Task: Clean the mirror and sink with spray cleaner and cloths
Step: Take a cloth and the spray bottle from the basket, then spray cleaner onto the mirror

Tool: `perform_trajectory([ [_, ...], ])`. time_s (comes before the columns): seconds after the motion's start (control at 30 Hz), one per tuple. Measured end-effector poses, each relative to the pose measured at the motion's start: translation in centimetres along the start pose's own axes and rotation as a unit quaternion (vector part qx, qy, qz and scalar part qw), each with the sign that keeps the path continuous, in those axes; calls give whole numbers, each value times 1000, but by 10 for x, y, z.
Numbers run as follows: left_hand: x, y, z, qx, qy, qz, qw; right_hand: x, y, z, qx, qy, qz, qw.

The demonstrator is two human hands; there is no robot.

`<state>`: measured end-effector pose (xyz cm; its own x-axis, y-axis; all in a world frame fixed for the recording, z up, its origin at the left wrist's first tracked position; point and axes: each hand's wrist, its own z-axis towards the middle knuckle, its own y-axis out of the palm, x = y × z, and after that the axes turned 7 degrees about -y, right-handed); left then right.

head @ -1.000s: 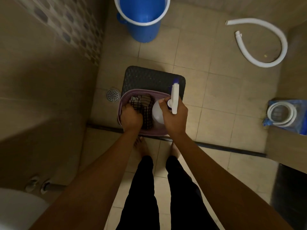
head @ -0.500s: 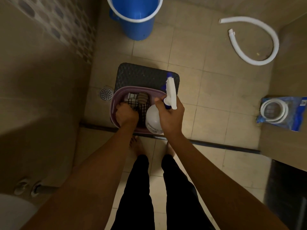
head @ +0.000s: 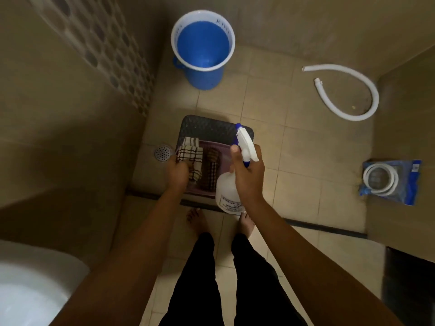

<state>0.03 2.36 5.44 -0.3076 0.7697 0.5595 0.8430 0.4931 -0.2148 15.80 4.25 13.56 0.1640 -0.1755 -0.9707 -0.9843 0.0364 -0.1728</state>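
The person stands barefoot on a tiled bathroom floor [head: 301, 165], looking down at a dark textured stool [head: 211, 128] that carries a purple basket [head: 223, 148] of folded cloths; a blue bucket [head: 202, 74] of water sits beyond it, a loose white hose [head: 367, 90] curls to the right, and the white rim of the sink [head: 35, 283] shows at the lower left, well apart from the hands. The step in hand is gathering supplies. To do it well, the left hand [head: 177, 171], whose fingers are closed around the edge of a checked cloth [head: 190, 154], should lift it straight up so the brown cloth [head: 211, 170] beside it stays folded in the basket, and the right hand [head: 247, 175], wrapped tight around the neck of the spray bottle [head: 229, 194] with the thumb up beside the white trigger head [head: 246, 143], should hold the bottle upright and keep the index finger off the trigger until the nozzle faces the mirror, which is not in view. Compared with half a second ago, the checked cloth has come up out of the basket and hangs partly unfolded from the left hand, the bottle is higher and nearer the body, its label now readable as print, and the head has tipped up so the whole bucket shows
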Motion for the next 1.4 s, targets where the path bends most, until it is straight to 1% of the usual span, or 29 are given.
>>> perform_trajectory([
  [0.07,10,-12,-18,-59,-55,-99,992,-10,-4,-3,5,1,16,1000],
  [0.13,18,-23,-36,-116,-63,-148,980,-22,-6,-6,15,12,39,999],
  [0.2,29,-29,-52,-170,-40,-206,963,-33,-8,-5,18,24,64,998],
  [0.3,55,-32,-76,-246,1,-300,922,-52,-10,-2,21,34,83,996],
  [0.37,72,-34,-91,-289,18,-323,901,-72,-9,0,17,24,93,995],
  [0.43,86,-37,-107,-302,42,-312,900,-95,-10,0,9,5,106,994],
  [0.53,107,-47,-135,-287,78,-323,898,-128,-13,1,-6,-26,108,994],
  [0.7,133,-66,-174,-290,136,-391,863,-167,-19,7,-54,-45,104,992],
  [0.77,143,-72,-192,-272,164,-389,865,-181,-22,9,-82,-66,109,988],
  [0.87,154,-77,-216,-232,210,-364,877,-205,-28,9,-117,-92,132,980],
  [1.0,161,-91,-252,-171,223,-367,887,-239,-30,3,-175,-95,129,971],
  [1.13,163,-123,-299,-109,244,-382,885,-268,-23,-14,-272,-79,151,947],
  [1.2,159,-145,-321,-69,274,-395,874,-281,-16,-25,-317,-81,140,934],
  [1.4,129,-214,-395,13,324,-425,845,-310,21,-85,-430,-180,163,869],
])
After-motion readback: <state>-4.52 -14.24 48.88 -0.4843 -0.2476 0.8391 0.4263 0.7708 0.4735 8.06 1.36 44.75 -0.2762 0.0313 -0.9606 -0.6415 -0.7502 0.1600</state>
